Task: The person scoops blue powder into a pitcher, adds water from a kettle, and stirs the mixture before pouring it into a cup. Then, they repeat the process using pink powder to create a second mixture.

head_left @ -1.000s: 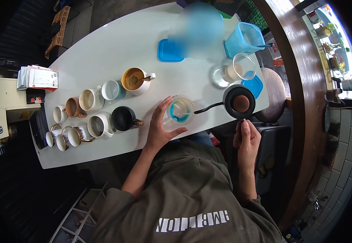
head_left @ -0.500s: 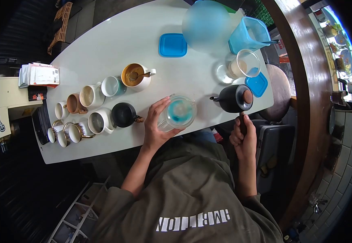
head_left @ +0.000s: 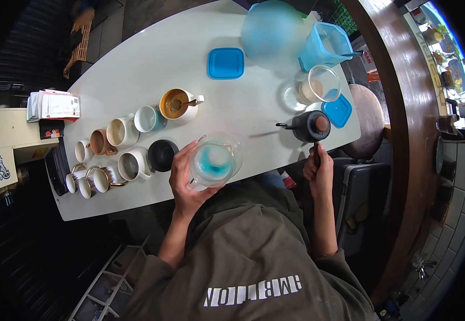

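L hand [head_left: 183, 184], centre of frame, is wrapped round the near-L side of a clear jug [head_left: 213, 166], fingers along its far-L side, thumb curled in below. Jug has blue stuff in the bottom; a 2nd clear outline overlaps its R side, too blurred to tell what. It sits near the front edge of the white table [head_left: 254, 96]; can't tell if base touches.

R hand [head_left: 320, 174], R of centre, is closed on the dark handle [head_left: 316, 155] of a black kettle [head_left: 306, 128]. Brown knob [head_left: 321, 124] on top; thin spout [head_left: 284, 125] points L, toward the jug side but well apart from it. Can't tell if kettle's up or resting.

Step in hand, I'd judge: both vessels being handled at once, no stream visible btwn them. Next move, whichever way, calls for a steady L wrist w/ that open jug, plus room for the spout.

Farther out: black mug [head_left: 163, 155] just L of L hand; white mug [head_left: 190, 113] w/ spoon [head_left: 189, 102] up-L; more mugs, L of frame. Upper R: blue tub [head_left: 312, 60], clear cup [head_left: 333, 85] beside it; blue lid [head_left: 336, 112] near kettle.
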A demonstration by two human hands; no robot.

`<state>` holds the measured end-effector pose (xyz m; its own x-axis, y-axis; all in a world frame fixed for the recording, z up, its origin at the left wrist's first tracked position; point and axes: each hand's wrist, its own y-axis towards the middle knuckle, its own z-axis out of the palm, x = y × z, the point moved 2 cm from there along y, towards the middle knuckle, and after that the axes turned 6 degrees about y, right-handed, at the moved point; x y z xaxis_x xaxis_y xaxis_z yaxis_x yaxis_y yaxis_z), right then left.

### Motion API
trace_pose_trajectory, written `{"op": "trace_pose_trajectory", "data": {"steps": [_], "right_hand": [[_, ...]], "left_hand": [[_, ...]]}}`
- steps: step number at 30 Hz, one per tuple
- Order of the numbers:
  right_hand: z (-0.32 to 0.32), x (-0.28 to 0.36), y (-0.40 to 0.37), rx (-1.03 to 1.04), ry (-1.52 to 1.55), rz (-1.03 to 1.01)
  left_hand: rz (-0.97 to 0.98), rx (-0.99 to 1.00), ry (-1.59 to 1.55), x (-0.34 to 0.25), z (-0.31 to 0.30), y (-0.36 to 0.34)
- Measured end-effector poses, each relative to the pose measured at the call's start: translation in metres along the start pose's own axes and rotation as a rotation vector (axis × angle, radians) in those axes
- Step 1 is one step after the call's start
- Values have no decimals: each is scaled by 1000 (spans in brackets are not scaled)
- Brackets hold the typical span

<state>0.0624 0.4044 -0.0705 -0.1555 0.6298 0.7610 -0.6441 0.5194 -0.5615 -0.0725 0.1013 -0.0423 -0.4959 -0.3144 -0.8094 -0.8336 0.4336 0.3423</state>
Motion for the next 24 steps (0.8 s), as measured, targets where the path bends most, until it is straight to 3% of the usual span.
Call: {"op": "trace_pose_trajectory", "data": {"steps": [9, 11, 12, 14, 15, 17, 19, 21, 24], "right_hand": [[-6, -1, 11, 68, -16, 3], [-8, 21, -3, -263, -871, -431], [13, 44, -30, -416, -983, -546], [17, 61, -57, -487, -1011, -815], [22, 59, -61, -488, -1009, -812], [51, 45, -72, -22, -1109, -952], [73, 6, -57, 314, -1135, -800], [86, -27, -35, 406, -1339, -917], [99, -53, -12, 424, -1357, -1053]], "left_hand": [[-99, -52, -133, -5, -9, 4], [-136, -45, -139, -3, -11, 6], [-132, -43, -154, -3, -10, 9], [-127, -40, -166, -4, -12, 13], [-166, -45, -177, -5, -13, 14], [-194, -35, -198, -3, -15, 14], [-158, -47, -188, -1, -18, 14], [-142, -43, -208, -3, -20, 16], [-115, -51, -246, -2, -24, 11]]}}
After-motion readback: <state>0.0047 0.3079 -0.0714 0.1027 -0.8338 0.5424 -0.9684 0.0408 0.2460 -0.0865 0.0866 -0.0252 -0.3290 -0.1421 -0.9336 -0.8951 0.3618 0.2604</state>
